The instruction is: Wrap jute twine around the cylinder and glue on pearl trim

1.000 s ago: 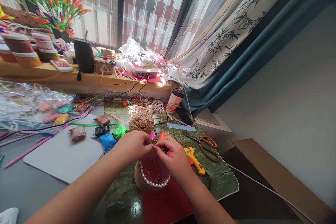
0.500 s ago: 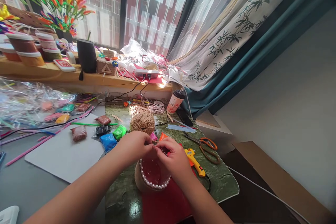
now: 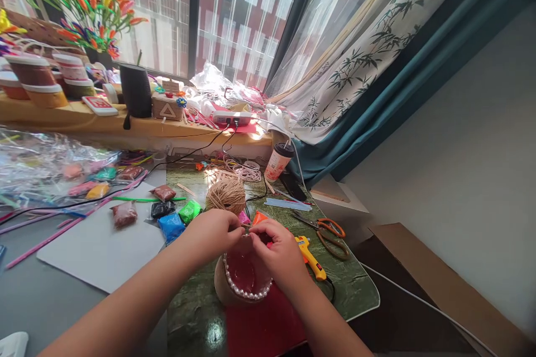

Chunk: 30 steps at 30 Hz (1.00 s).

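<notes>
A round container [image 3: 221, 285] with a red inside stands on the green table mat, white beads lining its rim. Both hands meet at its far edge, fingertips almost touching. My left hand [image 3: 221, 230] is closed in a pinch at the far left of the rim. Opposite it, my right hand [image 3: 274, 242] pinches at the far right. Whatever lies between the fingertips is too small to make out. Just beyond the hands sits a ball of brown twine [image 3: 226, 195].
To the right lie a yellow glue gun [image 3: 312, 259] and orange-handled scissors [image 3: 333, 234]. A paper cup [image 3: 279, 162] stands behind. Colored clay packets, one blue [image 3: 171, 227], lie left beside a white board [image 3: 100, 251]. Black cables cross the back.
The view has shifted very slightly. My fingertips have moved a little at the container's far rim; both hands remain pinched there.
</notes>
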### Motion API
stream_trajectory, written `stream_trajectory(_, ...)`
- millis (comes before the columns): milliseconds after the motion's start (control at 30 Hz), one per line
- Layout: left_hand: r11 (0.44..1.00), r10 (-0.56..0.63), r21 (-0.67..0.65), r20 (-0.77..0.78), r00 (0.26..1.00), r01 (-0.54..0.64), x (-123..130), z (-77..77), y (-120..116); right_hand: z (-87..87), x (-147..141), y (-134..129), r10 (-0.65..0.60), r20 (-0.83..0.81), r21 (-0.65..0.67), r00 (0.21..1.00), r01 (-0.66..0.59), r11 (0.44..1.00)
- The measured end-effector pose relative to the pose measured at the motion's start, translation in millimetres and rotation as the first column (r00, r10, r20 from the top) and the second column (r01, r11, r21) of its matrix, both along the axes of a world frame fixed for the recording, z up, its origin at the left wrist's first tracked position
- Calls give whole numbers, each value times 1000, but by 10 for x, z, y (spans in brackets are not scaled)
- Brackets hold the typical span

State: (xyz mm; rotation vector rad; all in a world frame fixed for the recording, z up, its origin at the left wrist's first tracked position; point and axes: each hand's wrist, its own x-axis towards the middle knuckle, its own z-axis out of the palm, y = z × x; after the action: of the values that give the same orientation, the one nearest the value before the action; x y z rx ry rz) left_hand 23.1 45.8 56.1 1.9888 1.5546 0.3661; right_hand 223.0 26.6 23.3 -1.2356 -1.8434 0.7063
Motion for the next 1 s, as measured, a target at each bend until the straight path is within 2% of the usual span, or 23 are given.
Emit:
stream_trajectory(367, 1000, -21, -14, 21, 1000, 21, 6, -8, 13, 22, -43, -4, 34, 29, -2, 999, -34, 999)
stream_trajectory(500, 999, -33, -23, 10, 999, 34, -87, 75, 27, 2, -19, -15, -1, -55, 2, 998, 1, 1000)
stream_trajectory(567, 999, -31, -28, -14, 999, 31, -162, 152, 20, -50, 17, -35, -61, -137, -44, 989, 55, 998)
stream_trajectory(667, 996, -59, -78, -87, 994, 52, -250, 257, -18, -168, 95, -90, -129, -231, -188, 964, 86, 978)
stream_trajectory(767, 989, -101, -124, -150, 984, 83, -247, 287, -63, -270, 171, -177, -170, -275, -284, 946, 89, 955)
stream_trajectory(900, 992, -102, -98, -179, 979, 85, -147, 241, -86, -294, 212, -346, -162, -306, -321, 938, 59, 945)
stream_trajectory(1000, 994, -95, -73, -189, 977, 82, -94, 232, -85, -251, 196, -493, -156, -319, -266, 935, 69, 961)
